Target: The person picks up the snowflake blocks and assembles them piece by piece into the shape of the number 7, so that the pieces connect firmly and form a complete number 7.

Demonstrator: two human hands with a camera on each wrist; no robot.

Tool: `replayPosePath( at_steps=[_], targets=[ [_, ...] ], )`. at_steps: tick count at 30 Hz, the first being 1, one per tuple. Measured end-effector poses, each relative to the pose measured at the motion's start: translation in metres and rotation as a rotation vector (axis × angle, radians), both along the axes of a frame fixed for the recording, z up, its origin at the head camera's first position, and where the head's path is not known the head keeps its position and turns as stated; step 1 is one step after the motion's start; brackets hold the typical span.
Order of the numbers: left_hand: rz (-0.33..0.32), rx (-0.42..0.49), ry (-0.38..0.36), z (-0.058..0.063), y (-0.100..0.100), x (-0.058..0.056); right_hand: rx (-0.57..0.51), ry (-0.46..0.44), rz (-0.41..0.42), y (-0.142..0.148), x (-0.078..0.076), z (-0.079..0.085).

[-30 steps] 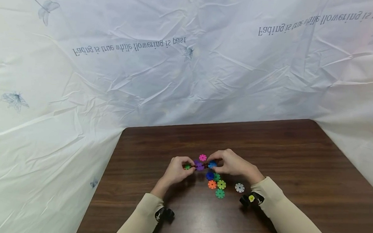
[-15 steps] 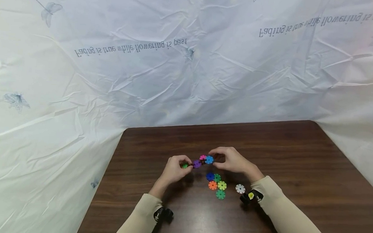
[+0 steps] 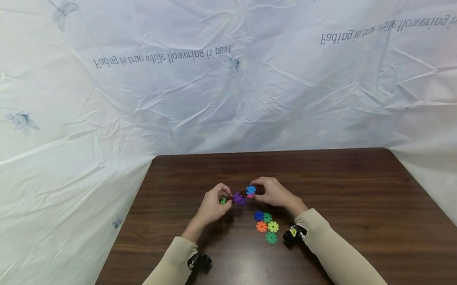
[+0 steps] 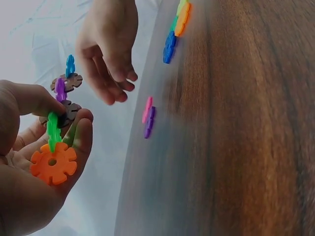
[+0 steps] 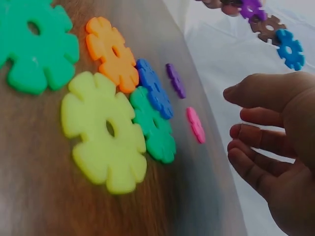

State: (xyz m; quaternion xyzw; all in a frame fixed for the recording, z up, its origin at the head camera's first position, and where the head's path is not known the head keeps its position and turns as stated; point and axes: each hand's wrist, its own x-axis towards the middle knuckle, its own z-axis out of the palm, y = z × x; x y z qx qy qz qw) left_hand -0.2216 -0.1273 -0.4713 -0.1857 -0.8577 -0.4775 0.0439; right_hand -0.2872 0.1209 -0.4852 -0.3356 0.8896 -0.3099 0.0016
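My left hand (image 3: 213,204) pinches a chain of interlocking notched plastic discs between thumb and fingers. In the left wrist view, its near end is an orange disc (image 4: 65,166), slotted to a green disc (image 4: 54,135). Brown and purple discs follow, the nearer brown one partly behind my thumb, up to a blue disc (image 4: 70,66) at the far end. Close to that blue end is my right hand (image 3: 278,192), its fingers loosely bent, holding nothing and apart from the chain. Below the chain, a loose pink disc (image 5: 195,125) and a loose purple disc (image 5: 175,80) lie on the table.
Nearer me on the brown wooden table (image 3: 327,173) lie several loose discs: dark blue (image 3: 258,216), orange (image 3: 261,227), yellow (image 3: 273,223) and two green, one at the front (image 3: 271,241). White printed sheeting (image 3: 199,111) hangs behind the table.
My left hand and the chain have shifted slightly left and away from me. My right hand has also moved left, its fingers now apart from the blue disc. The right wrist now hides the white disc.
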Motion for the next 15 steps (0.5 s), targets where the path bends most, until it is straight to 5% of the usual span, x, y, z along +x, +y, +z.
replayPosePath(
  at_steps=[15],
  targets=[
    [-0.182,0.015,-0.048,-0.002,0.001,-0.001,0.119,-0.01,-0.02,-0.018,-0.005,-0.009]
  ],
)
